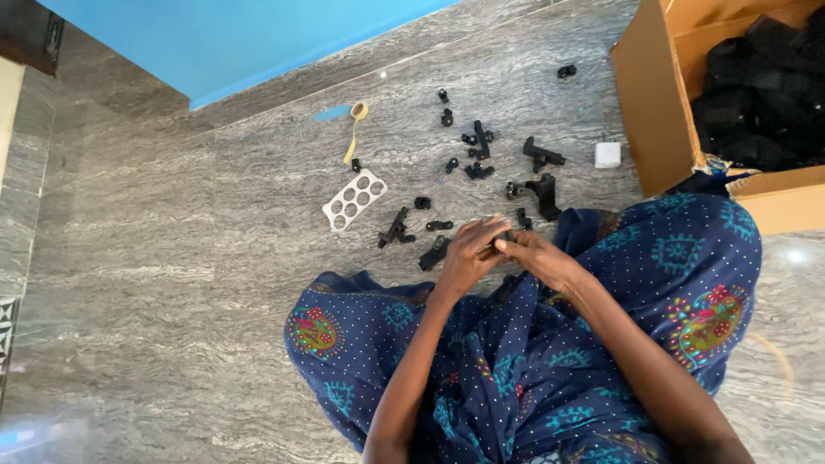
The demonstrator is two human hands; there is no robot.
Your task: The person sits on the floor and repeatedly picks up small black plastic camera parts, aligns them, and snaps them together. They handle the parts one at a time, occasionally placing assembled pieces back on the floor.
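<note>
Seated person on a grey veined stone floor [172,258], viewed from above, legs covered by a dark blue patterned fabric garment [533,361]. The left hand [468,253] and right hand [537,256] meet just in front of the lap, fingers curled together around a small black plastic part [497,248] pinched between them; most of that part is hidden by the fingers, so its shape cannot be told.

Scattered black plastic fittings [481,146] lie on the floor beyond the hands, spread from near the fingertips outward. Among them: an angular black bracket [545,194] just beyond the right hand, and an elongated black piece [434,253] touching or just beside the left hand (contact cannot be told). A flat white plastic plate with 8 round holes [354,199] lies to the left of the scatter, with a loose strip of yellow tape [355,129] beyond it. A small white cube-shaped object [608,155] sits near an open brown cardboard box [657,103], which holds a heap of dark items [760,94] and stands at the upper right, beside the person's knee.
</note>
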